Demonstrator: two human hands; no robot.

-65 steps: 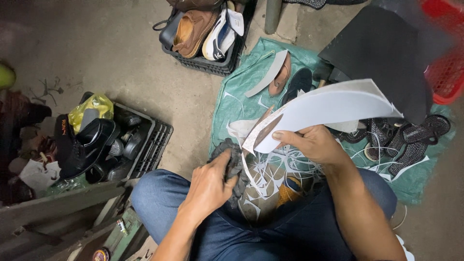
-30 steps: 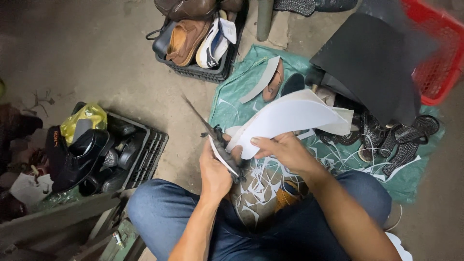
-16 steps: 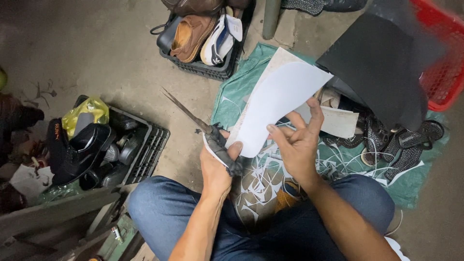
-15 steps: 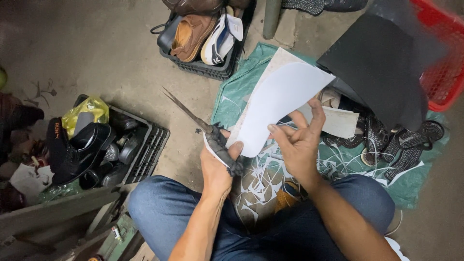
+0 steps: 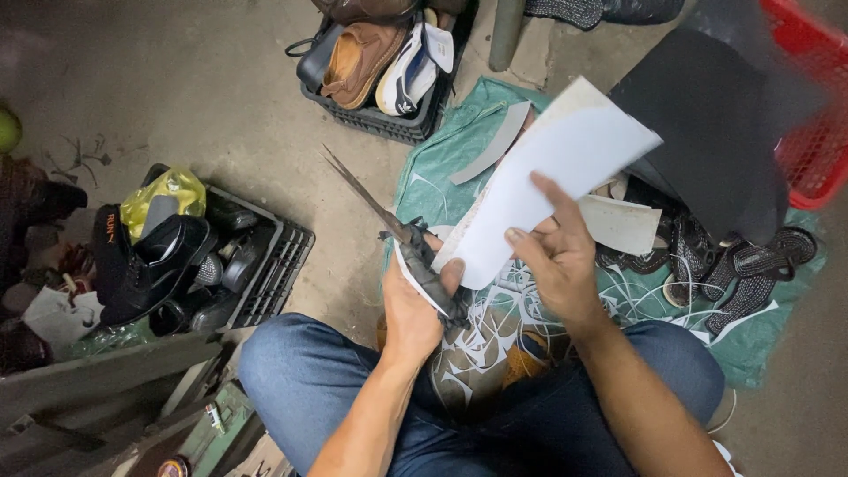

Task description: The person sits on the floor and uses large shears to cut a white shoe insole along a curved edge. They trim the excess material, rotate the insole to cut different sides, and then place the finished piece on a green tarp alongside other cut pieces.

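Observation:
My left hand (image 5: 415,305) grips the handles of long dark scissors (image 5: 389,225), whose closed blades point up and to the left. My right hand (image 5: 552,252) holds a white curved sheet (image 5: 552,177) by its lower edge, tilted up to the right. The sheet's lower left corner lies beside the scissor handles. Both hands are above my knees in blue jeans (image 5: 309,380), over a green patterned cloth (image 5: 442,168) on the floor.
A black crate (image 5: 274,265) at left holds dark shoes and a yellow bag. Another crate (image 5: 389,119) at top holds a brown and a white shoe. A large black sheet (image 5: 715,132), a red basket (image 5: 813,115) and woven sandals (image 5: 751,265) lie at right.
My left hand took up the scissors and raised them. My right hand swung the white sheet from lying flat to standing upright, tilted right.

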